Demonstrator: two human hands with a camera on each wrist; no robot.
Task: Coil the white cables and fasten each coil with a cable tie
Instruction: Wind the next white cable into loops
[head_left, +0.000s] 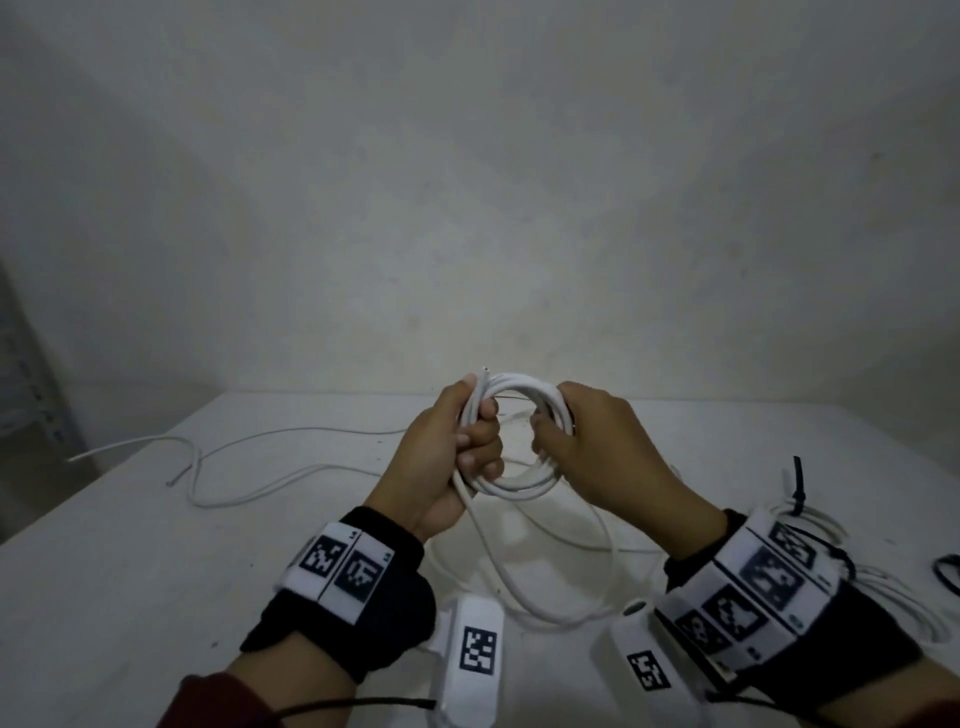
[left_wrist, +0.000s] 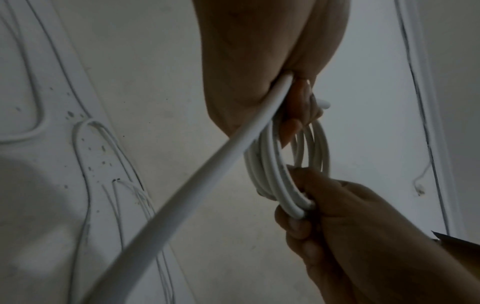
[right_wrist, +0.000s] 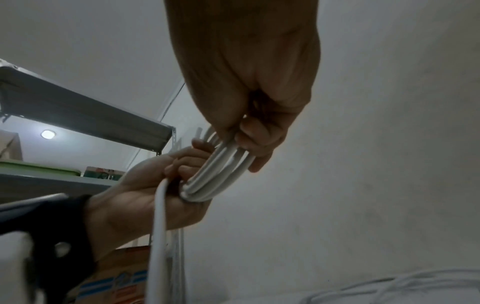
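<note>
A coil of white cable (head_left: 519, 486) with several loops is held up over the white table (head_left: 130, 545). My left hand (head_left: 470, 441) grips its left side, fingers curled round the loops, and a cut cable end (head_left: 484, 370) sticks up above the thumb. My right hand (head_left: 558, 436) grips the right side of the coil. The loose tail (head_left: 524, 577) hangs from the left hand and loops on the table. In the left wrist view the tail (left_wrist: 207, 174) leaves the coil (left_wrist: 272, 176). In the right wrist view both hands hold the coil (right_wrist: 221, 176).
A second white cable (head_left: 234, 452) lies uncoiled on the table's left side. At the right edge are coiled white cables (head_left: 831, 525) with black cable ties (head_left: 797, 483). A metal shelf (right_wrist: 78, 113) and a cardboard box (right_wrist: 116, 277) stand to the left.
</note>
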